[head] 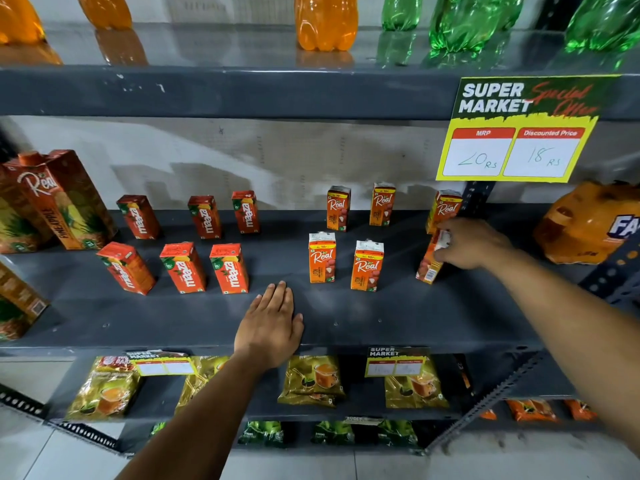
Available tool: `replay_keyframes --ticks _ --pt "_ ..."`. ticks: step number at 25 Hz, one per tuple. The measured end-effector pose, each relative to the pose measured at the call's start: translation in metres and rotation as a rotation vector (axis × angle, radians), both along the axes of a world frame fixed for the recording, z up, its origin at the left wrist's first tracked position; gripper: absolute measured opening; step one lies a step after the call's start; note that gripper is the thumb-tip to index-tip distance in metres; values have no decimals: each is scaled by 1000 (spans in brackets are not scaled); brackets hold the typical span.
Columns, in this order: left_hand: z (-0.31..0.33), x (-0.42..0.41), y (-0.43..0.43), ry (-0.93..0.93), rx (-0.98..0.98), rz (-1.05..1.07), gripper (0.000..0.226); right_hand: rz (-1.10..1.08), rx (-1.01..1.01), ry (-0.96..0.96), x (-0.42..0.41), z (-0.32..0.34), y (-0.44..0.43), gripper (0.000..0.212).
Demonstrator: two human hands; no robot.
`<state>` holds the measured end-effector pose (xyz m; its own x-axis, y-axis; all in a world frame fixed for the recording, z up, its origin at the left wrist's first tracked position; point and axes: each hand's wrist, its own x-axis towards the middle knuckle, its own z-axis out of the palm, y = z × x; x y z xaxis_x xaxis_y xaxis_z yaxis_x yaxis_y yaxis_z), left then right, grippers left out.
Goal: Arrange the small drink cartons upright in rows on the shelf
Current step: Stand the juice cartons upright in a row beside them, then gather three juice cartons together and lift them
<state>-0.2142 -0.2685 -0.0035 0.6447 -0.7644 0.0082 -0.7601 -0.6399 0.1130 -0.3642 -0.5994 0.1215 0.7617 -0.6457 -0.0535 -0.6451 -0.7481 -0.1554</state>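
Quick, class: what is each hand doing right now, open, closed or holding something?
Left hand: open, flat on the shelf, holding nothing.
Right hand: closed on a small drink carton in the front row.

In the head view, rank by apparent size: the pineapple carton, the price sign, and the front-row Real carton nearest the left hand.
1. Price sign, largest.
2. Pineapple carton.
3. Front-row Real carton, clearly smallest.
Wide-angle distortion makes the top two unsure.

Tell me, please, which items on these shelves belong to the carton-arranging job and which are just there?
Part of the job:
small red Maaza cartons
small orange Real cartons
tilted Real carton in the right hand
dark grey metal shelf

Just there:
tall pineapple juice cartons
orange and green plastic bottles
yellow price sign
golden tea packets
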Motion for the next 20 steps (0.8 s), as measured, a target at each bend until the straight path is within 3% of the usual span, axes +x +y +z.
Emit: replay_keyframes --ticks 5,8,11,13,15,18,20 --pt "4 -2 0 12 17 -1 63 522 -276 270 -1 21 -4 48" --pt "3 0 0 16 18 -3 63 603 -427 291 -3 23 -2 50" --pt "4 -1 1 38 -21 -6 67 572 -444 304 -6 23 -5 72" --pt "6 2 3 82 -87 -1 67 473 -318 257 -12 22 -10 90" --pt "9 7 3 188 -202 35 71 340 -16 93 -20 15 -21 103" --pt "23 16 -9 605 -492 176 96 197 462 -201 -33 -6 -34 111" --pt "33 24 -26 815 -627 207 111 152 615 -257 -35 -23 -32 110"
